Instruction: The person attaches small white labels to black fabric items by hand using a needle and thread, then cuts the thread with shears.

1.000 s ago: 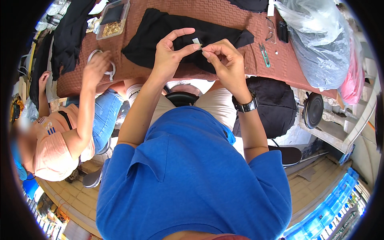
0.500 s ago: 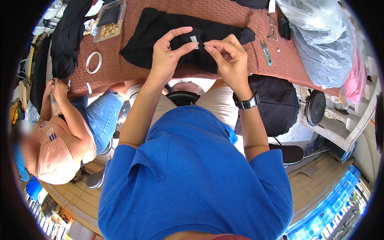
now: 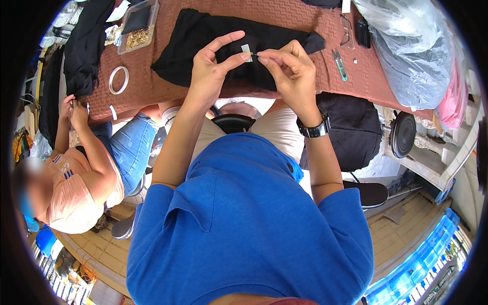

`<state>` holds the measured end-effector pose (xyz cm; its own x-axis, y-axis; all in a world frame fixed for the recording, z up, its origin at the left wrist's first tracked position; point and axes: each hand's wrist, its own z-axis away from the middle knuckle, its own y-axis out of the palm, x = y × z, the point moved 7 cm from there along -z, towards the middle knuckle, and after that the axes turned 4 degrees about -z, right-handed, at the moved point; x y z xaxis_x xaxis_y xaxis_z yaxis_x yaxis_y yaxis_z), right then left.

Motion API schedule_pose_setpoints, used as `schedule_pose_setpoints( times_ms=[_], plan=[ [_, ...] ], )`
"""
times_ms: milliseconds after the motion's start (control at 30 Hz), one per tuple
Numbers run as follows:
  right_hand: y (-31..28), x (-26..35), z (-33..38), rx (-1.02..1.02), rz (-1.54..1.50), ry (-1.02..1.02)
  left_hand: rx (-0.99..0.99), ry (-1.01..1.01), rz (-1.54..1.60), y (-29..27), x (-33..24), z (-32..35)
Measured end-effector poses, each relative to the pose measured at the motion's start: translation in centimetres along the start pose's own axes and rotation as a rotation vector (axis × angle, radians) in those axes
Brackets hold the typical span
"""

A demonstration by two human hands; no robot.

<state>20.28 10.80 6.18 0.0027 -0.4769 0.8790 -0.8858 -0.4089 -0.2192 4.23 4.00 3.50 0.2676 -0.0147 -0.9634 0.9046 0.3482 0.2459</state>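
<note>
Both my hands are raised over a folded black cloth on the table. My left hand is pinched on a small pale tag, its thumb pressed against it and its index finger stretched out. A tiny gold-coloured bit shows at the tag's right edge. Close beside it, the thumb and index finger of my right hand are pinched together at a small dark piece, too tiny to make out. The fingertips of both hands are only a little apart. A watch is on my right wrist.
Teal thread snips, eyeglasses and a black case lie to the right, near large plastic bags. On the left are a white ring and a clear box of gold-coloured pieces. A co-worker sits at left handling black fabric.
My right fingertips have come slightly closer to the tag. My left hand keeps its grip. The co-worker's hands have shifted a little.
</note>
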Motion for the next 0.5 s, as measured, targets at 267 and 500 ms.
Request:
schedule_pose_setpoints(
  times_ms=[267,500],
  plan=[
    [0.13,0.57,-0.03,0.007,0.036,-0.030,-0.006,-0.006,0.027,0.08,-0.19,0.14],
    [0.22,0.54,0.03,0.020,0.027,-0.037,-0.007,-0.007,0.022,-0.02,0.01,0.19]
  ],
)
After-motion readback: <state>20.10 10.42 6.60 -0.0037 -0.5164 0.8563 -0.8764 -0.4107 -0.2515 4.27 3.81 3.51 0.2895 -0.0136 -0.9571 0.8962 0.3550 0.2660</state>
